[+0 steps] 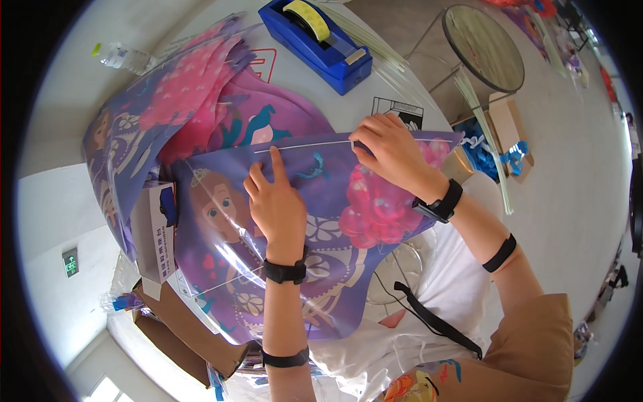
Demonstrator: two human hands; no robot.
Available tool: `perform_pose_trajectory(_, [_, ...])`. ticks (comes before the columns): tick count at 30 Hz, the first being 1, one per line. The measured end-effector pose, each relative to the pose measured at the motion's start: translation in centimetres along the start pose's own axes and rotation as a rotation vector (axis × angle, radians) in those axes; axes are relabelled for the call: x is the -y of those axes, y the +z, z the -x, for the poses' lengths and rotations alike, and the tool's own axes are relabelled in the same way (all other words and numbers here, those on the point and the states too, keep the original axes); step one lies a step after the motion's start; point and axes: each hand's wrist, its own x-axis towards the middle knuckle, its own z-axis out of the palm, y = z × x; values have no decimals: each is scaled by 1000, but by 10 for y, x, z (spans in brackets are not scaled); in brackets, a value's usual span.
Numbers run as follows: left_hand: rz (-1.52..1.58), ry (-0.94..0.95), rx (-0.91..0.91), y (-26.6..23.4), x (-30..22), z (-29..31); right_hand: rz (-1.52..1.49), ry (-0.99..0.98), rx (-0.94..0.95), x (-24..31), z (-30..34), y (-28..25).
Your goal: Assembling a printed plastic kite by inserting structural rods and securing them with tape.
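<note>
A purple printed kite sheet (335,221) with a cartoon figure and pink flowers lies on the white table (375,87) in front of me. A thin white rod (301,144) runs along its upper edge. My left hand (274,204) presses flat on the sheet, index finger pointing up to the rod. My right hand (392,151) pinches the rod and the sheet's top edge near the right corner. Both wrists wear black bands.
A blue tape dispenser (318,40) with yellow tape stands at the table's far side. More printed sheets (167,114) pile up at the left, beside a small white box (157,228). A plastic bottle (124,57), a round stool (485,47) and cardboard boxes (512,134) lie around.
</note>
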Motion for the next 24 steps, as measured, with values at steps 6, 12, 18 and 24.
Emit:
perform_pose_trajectory(6, [46,4,36,-5,-5,-1,-49,41,-40,0,0,-4])
perform_pose_trajectory(12, [46,3,27,-4,-4,0,-36,74,-18,-4,7,-5])
perform_pose_trajectory(18, [23,2,22,-3,-7,1,-27,96,-14,-11,11,-6])
perform_pose_trajectory(24, [27,5,9,-1,-5,2,-36,104,-7,-12,10,-5])
